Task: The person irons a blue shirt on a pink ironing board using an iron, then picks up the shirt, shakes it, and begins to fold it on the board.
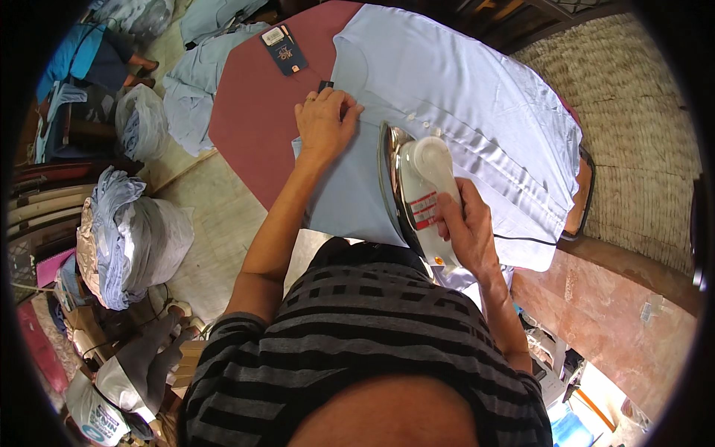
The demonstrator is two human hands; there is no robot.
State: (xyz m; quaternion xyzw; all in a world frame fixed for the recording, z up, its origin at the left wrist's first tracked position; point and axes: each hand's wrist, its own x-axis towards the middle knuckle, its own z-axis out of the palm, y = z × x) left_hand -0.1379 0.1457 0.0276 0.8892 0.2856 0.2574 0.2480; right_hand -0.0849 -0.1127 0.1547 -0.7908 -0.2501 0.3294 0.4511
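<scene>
A light blue shirt (462,82) with a buttoned front lies spread over a maroon ironing surface (249,112). My right hand (468,227) is wrapped around the handle of a clothes iron (421,186). The iron stands on the shirt near its middle, its pointed end facing away from me. My left hand (325,127) is at the shirt's left edge near the neck opening, with bent fingers and the fingertips pinching the cloth. Just beyond that hand lies a dark hang tag (284,50) on a thin string, beside a small black label (325,86).
The iron's black cord (525,240) runs right across the shirt. A woven mat (611,97) hangs or lies at the far right. Left on the floor are a bundle of clothes (141,238), a plastic bag (140,123) and more blue garments (190,97). Part of another person (112,63) shows upper left.
</scene>
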